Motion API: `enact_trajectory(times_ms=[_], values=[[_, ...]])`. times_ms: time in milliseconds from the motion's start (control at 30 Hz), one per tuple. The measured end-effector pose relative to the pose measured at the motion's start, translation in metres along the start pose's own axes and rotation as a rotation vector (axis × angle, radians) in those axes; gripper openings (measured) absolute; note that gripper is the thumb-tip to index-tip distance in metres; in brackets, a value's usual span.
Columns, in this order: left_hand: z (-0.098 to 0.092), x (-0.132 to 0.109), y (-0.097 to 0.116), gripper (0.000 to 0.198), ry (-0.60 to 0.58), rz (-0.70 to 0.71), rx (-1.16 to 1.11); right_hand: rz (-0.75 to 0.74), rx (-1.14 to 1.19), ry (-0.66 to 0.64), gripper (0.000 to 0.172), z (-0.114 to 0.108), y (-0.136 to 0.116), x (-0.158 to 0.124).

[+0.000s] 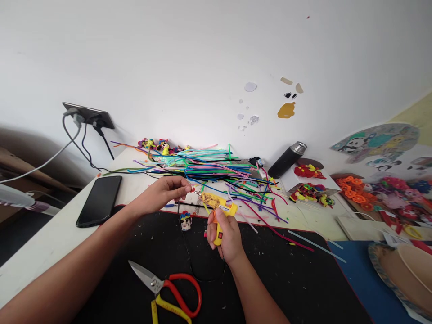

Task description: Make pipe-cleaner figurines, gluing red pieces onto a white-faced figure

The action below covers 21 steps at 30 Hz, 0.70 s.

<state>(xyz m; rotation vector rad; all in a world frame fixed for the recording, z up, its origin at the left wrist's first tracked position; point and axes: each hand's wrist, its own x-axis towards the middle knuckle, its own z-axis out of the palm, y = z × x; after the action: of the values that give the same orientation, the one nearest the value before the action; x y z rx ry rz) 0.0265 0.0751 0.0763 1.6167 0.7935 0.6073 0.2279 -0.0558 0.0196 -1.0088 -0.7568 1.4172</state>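
Observation:
My right hand [227, 231] is wrapped round a yellow hot glue gun [218, 201], its stained nozzle end pointing left. My left hand [172, 191] is closed in a pinch just off the nozzle tip. Between its fingertips is a small red piece [192, 190], too small to make out in kind. Below the left hand, a small figure head [185, 221] with a blue and red top lies on the black mat [270, 279]. Nearer to me are scissors [160, 283] with red and yellow handles, blades apart. A thin black cord runs down from the gun.
Many coloured pipe cleaners [216, 166] are heaped along the wall. A phone [99, 201] lies at left, below a power strip [89, 115]. A black flask [287, 159] leans beside a white box [303, 182] of small figures. Orange pieces [354, 193] and a round container [388, 274] are at right.

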Motion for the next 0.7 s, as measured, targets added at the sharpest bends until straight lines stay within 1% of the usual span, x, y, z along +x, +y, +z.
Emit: enact_trajectory(times_ms=[333,700], values=[[0.0006,-0.0002,-0.0012,0.044,-0.005,0.007,-0.029,0.001,-0.009,0.001,0.061,-0.0004,0.0020,-0.0008],[-0.0002,0.0001,-0.0006,0.047,0.007,0.010,0.007,0.014,-0.024,0.005,0.062,0.0009,0.0007,-0.0009]])
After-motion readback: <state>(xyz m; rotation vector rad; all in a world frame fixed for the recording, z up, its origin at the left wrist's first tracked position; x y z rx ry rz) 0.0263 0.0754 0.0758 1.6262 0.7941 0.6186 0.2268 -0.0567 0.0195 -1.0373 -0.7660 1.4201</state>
